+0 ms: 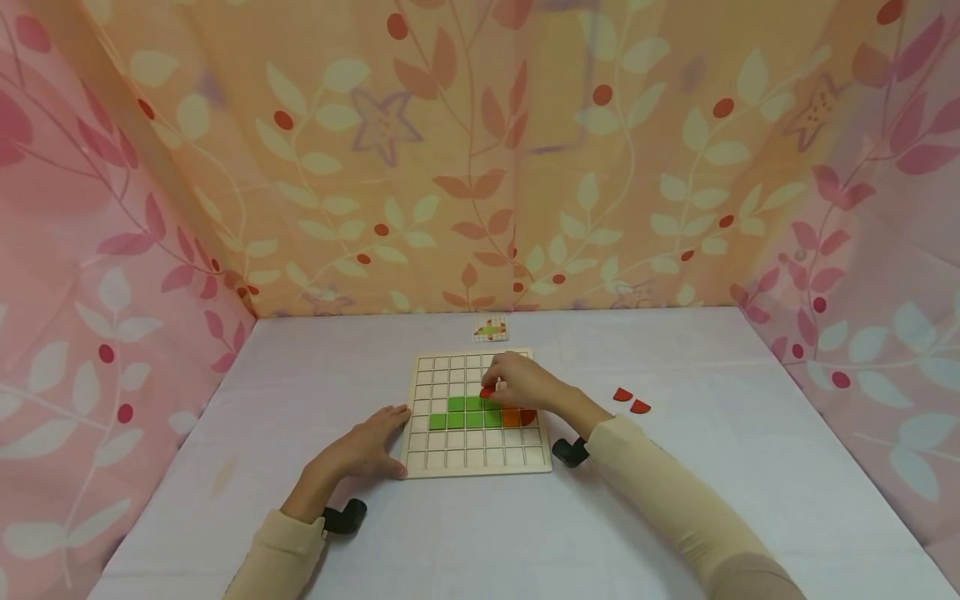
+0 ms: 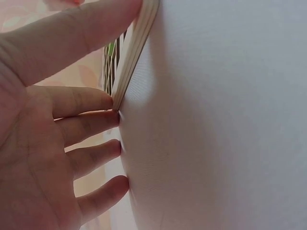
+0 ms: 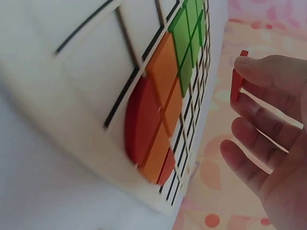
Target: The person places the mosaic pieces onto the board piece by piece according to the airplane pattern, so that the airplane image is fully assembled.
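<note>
A square wooden grid board [image 1: 480, 463] lies on the table with green square tiles [image 1: 456, 420], orange tiles [image 3: 163, 57] and red rounded tiles [image 3: 142, 120] set in its cells. My right hand [image 1: 525, 382] pinches a red quarter-round tile [image 3: 237, 79] between thumb and forefinger, raised over the board; the other fingers are loosely bent. At the board's left side, my left hand [image 1: 366, 446] spreads its fingers, thumb at the near corner and fingertips along the edge. In the left wrist view, the thumb [image 2: 76, 36] touches the board's side.
Two loose red quarter-round tiles [image 1: 632, 401] lie on the table right of the board. Behind the board is a small picture card [image 1: 491, 328] with a coloured grid pattern. Each wrist wears a black camera mount [image 1: 570, 452]. Flowered cloth [image 1: 480, 167] walls the table's back and sides.
</note>
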`<state>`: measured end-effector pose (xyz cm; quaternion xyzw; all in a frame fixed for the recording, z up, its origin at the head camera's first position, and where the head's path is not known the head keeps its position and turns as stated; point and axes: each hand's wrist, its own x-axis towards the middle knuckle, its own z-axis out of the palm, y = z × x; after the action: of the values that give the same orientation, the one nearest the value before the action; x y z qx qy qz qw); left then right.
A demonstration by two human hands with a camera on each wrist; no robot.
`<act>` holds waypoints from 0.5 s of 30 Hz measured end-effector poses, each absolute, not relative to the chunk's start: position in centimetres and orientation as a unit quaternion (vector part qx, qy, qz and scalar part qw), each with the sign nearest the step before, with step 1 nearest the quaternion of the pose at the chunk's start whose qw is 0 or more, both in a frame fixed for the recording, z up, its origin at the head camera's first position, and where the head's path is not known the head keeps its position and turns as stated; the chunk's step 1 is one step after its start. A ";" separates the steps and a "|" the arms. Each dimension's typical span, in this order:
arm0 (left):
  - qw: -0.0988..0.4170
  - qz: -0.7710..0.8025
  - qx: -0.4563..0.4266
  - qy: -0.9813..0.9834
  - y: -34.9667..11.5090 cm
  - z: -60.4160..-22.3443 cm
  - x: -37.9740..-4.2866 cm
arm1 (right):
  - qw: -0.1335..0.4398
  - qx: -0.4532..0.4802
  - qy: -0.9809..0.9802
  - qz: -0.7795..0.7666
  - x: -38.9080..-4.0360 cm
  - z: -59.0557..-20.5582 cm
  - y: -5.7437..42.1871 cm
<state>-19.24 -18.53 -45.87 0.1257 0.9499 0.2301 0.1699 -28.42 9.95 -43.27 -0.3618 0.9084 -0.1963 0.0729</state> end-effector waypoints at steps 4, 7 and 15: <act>0.170 0.232 0.127 0.949 -18.5 -45.9 -19.2 | 0.069 -0.373 0.906 -0.187 -28.5 -43.2 8.8; 0.169 0.234 0.127 0.949 -18.6 -45.9 -19.2 | 0.060 -0.387 0.902 -0.182 -28.5 -43.2 8.1; 0.172 0.235 0.122 0.949 -18.5 -45.9 -19.2 | 0.055 -0.414 0.892 -0.175 -28.7 -43.6 6.3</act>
<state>-19.24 -18.54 -45.88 0.1222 0.9489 0.2348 0.1719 -28.70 6.32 -43.59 -0.4140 0.8916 -0.1750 0.0549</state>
